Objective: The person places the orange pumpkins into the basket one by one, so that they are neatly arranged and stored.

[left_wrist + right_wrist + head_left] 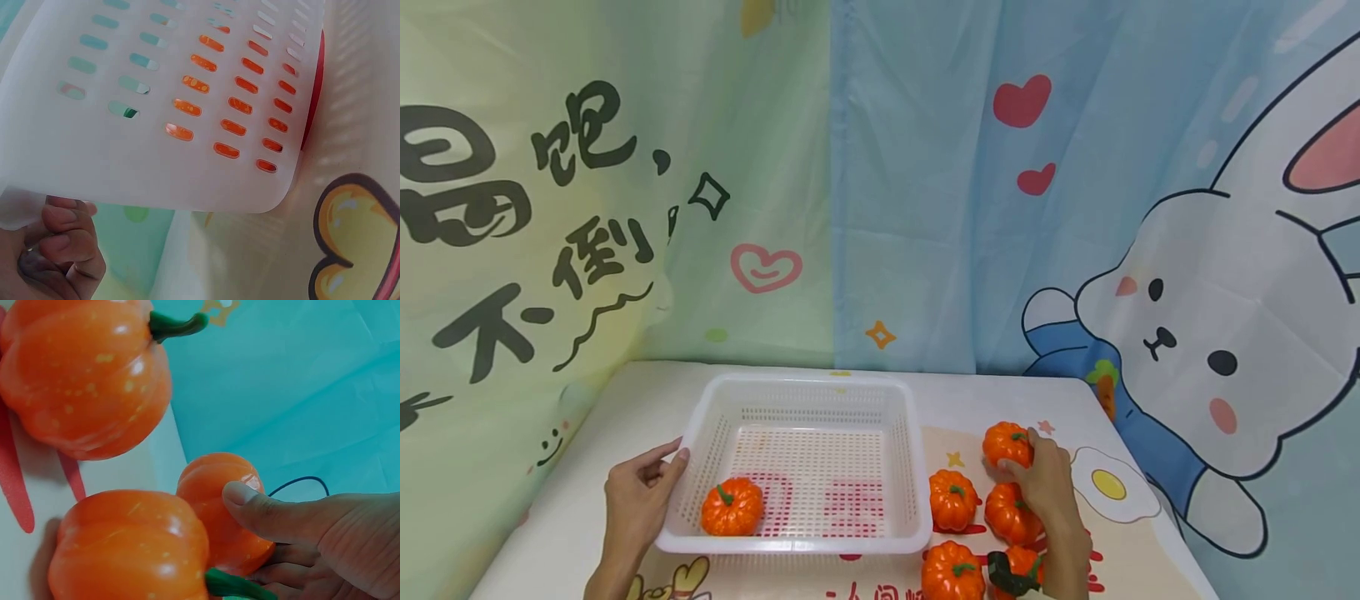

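Observation:
A white perforated plastic basket (816, 546) stands on the table with one small orange pumpkin (732, 507) in its front left corner. My left hand (642, 492) grips the basket's left rim between thumb and fingers; the left wrist view shows curled fingers (69, 240) under that rim. At the right, my right hand (1047, 479) holds the rearmost loose pumpkin (1006, 443), its thumb (250, 503) across the front in the right wrist view. Several other pumpkins lie near it, among them one by the basket (953, 500) and one below the hand (1013, 512).
Two more pumpkins lie in front, one (952, 572) near the basket's corner, another (1022, 567) partly behind a black strap on the right wrist. The table (647, 392) bears a printed mat with a fried egg picture (1112, 485). A printed curtain (910, 208) hangs behind.

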The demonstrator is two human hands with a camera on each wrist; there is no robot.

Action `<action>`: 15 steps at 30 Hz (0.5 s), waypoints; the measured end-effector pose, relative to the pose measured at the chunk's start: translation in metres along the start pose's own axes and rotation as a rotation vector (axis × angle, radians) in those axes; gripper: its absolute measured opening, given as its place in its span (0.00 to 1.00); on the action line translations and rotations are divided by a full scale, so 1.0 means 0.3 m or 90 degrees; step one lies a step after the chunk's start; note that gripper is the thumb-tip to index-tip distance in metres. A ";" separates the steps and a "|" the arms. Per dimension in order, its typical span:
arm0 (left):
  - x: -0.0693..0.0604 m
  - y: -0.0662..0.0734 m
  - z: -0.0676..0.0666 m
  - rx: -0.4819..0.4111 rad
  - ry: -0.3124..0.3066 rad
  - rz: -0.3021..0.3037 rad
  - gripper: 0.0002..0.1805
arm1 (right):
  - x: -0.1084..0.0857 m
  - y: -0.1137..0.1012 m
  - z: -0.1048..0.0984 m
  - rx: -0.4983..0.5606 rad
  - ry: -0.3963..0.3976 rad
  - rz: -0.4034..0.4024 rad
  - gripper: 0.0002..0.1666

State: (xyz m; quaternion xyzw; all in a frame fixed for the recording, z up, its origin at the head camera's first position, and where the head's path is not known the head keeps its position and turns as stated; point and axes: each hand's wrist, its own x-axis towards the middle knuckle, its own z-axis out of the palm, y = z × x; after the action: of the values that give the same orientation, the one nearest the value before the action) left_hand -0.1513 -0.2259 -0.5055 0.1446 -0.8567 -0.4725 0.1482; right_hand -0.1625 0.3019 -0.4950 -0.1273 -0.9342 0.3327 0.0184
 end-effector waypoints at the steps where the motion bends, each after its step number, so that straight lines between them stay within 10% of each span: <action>1: 0.000 0.000 0.000 0.000 0.000 -0.001 0.20 | -0.002 -0.004 -0.003 0.000 0.000 -0.002 0.48; 15: -0.003 0.004 0.001 -0.003 0.001 -0.005 0.20 | -0.034 -0.075 -0.050 -0.012 0.011 -0.033 0.49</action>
State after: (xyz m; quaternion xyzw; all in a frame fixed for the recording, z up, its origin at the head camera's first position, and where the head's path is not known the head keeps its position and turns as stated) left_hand -0.1507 -0.2247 -0.5047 0.1482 -0.8547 -0.4751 0.1475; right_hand -0.1558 0.2918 -0.4686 -0.1063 -0.9402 0.3219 0.0339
